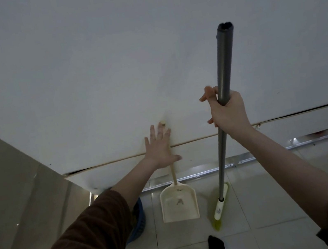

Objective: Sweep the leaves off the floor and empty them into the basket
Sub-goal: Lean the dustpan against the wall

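Right hand (229,113) wrapped tight round the grey broom (220,84) pole, partway down it, pole upright and tilted a little. Below that hand, the green broom head (221,207) resting on the tiled floor (269,204), bristles splayed toward the near side.

Left hand (161,146) spread wide, fingers apart, laid flat over the top of the cream dustpan (179,203) handle against the white wall (106,68). Handle tip showing just beyond the fingertips. Whether the palm actually pressed on the handle: could not tell. Below that hand, the pan itself standing on the floor, mouth down, a few dark scraps stuck inside it. Dustpan just left of the broom head, apart from it.

Below and left of the left hand, a blue basket (139,219), mostly hidden behind the brown-sleeved forearm, close beside the pan. No leaves made out on the floor in view.

Ahead of both hands, a wall close up, with a thin horizontal seam and a metal rail (210,172) along its foot. Far left, a beige panel (5,183) running at an angle. Near the bottom edge, a dark sock (216,248) on the tiles.
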